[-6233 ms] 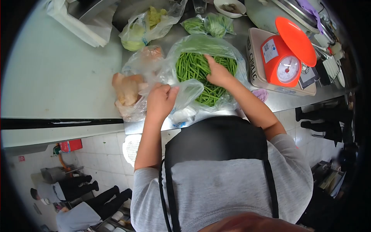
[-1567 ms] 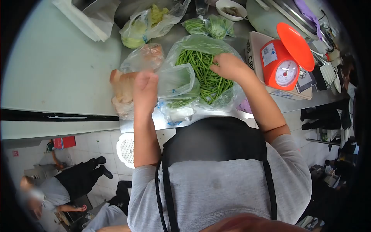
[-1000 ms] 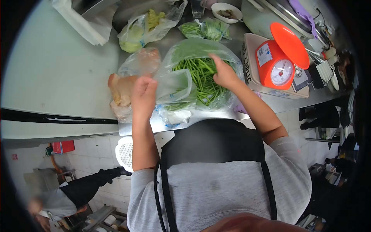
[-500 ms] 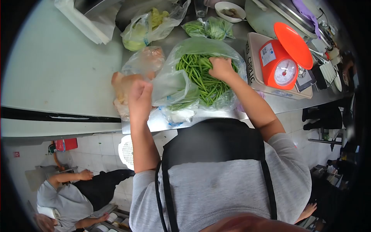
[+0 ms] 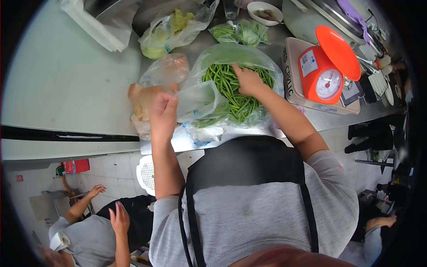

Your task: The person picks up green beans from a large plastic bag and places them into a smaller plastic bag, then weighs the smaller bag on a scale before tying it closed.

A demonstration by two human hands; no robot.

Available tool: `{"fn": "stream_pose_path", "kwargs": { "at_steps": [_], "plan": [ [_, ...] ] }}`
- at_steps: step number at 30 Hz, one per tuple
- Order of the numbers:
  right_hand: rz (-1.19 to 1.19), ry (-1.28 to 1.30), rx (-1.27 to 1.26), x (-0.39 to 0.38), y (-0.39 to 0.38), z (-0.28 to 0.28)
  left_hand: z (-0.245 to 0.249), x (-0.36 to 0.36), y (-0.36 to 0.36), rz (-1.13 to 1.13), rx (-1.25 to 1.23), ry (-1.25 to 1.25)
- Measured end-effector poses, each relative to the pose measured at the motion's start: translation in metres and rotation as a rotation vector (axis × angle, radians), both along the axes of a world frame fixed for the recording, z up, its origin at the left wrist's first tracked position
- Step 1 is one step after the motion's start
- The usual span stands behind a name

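A large clear plastic bag (image 5: 187,104) lies open on the steel counter, full of long green beans (image 5: 222,84). My left hand (image 5: 163,109) is closed in a fist on the near left edge of this bag, pulling it out to the side. My right hand (image 5: 250,81) rests on top of the beans inside the bag. Its index finger is stretched out to the far left over them, while its other fingertips are hidden underneath. Beside my left hand sits a thin bag with pale orange-brown contents (image 5: 144,100), which I cannot name.
Right of the beans, a red dial scale (image 5: 318,73) stands on a lidded tub (image 5: 291,84). Behind are small bags of cut greens (image 5: 251,32), a bagged leafy vegetable (image 5: 155,42) and a white bowl (image 5: 265,12). A co-worker (image 5: 91,231) is at lower left.
My right hand has shifted left across the beans, and its index finger now extends. My left hand stays nearly in place. The co-worker at lower left has raised both hands.
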State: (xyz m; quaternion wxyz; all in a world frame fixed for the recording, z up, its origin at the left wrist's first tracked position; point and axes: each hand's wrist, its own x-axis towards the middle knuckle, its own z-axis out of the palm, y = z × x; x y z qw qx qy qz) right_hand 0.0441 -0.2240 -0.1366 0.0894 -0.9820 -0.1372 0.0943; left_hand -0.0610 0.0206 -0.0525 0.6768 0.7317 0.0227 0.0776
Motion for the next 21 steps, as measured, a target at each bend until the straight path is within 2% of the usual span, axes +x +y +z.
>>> {"fn": "stream_pose_path", "kwargs": {
  "at_steps": [1, 4, 8, 11, 14, 15, 18, 19, 21],
  "plan": [
    [-0.055, 0.130, 0.097, 0.003, -0.007, 0.010, 0.000, 0.000, 0.001, 0.006, -0.008, 0.000],
    [0.027, 0.097, 0.068, 0.016, -0.028, 0.007, 0.000, -0.004, 0.002, 0.023, -0.037, 0.025],
    [-0.051, 0.137, 0.215, 0.003, -0.031, 0.050, -0.001, -0.005, 0.000, 0.004, -0.055, 0.034],
    [0.020, 0.084, 0.568, -0.003, -0.036, 0.034, -0.004, -0.002, -0.002, -0.019, -0.049, 0.015],
    [-0.030, 0.172, 1.075, -0.016, -0.023, -0.014, -0.006, 0.001, -0.003, -0.040, -0.072, 0.003],
    [-0.013, 0.159, 1.043, -0.019, -0.019, -0.018, -0.007, 0.001, -0.003, -0.047, -0.083, -0.002],
    [0.031, 0.076, 1.372, -0.026, -0.009, -0.013, -0.002, 0.000, -0.005, -0.018, -0.078, 0.031],
    [0.024, 0.076, 1.226, -0.016, -0.015, -0.023, -0.001, -0.001, -0.004, -0.022, -0.080, 0.037],
    [0.024, 0.056, 1.373, -0.020, -0.011, -0.008, -0.001, -0.002, -0.003, -0.031, -0.088, 0.052]
  ]
}}
